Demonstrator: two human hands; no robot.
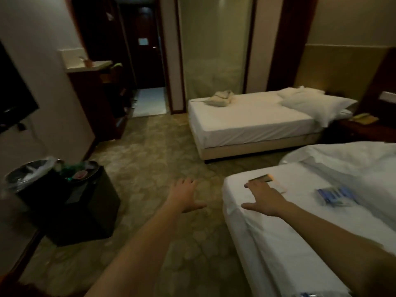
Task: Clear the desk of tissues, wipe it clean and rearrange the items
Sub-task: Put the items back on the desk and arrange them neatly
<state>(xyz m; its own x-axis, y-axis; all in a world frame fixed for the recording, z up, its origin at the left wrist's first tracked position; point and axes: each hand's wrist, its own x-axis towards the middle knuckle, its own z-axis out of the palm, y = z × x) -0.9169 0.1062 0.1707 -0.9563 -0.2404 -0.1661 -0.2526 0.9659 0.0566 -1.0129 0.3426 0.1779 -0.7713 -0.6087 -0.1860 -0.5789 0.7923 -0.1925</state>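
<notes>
1. Presently both hands empty, fingers straight: left hand [184,195] over carpet [150,146], right hand [264,197] over near bed [267,243].
2. Flat dark-topped item [262,178] just beyond right fingers [249,185], long axis left-right; right hand nearer.
3. Desk, tissues: not identifiable in view.

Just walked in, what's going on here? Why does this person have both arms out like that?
A person in a hotel room stretches both arms forward, holding nothing. The left hand hangs open over the carpet. The right hand is spread over the corner of the near bed, just short of a small booklet on the sheet; whether it touches the sheet is unclear. A blue packet lies further along that bed, and two bins holding rubbish stand at the left.
</notes>
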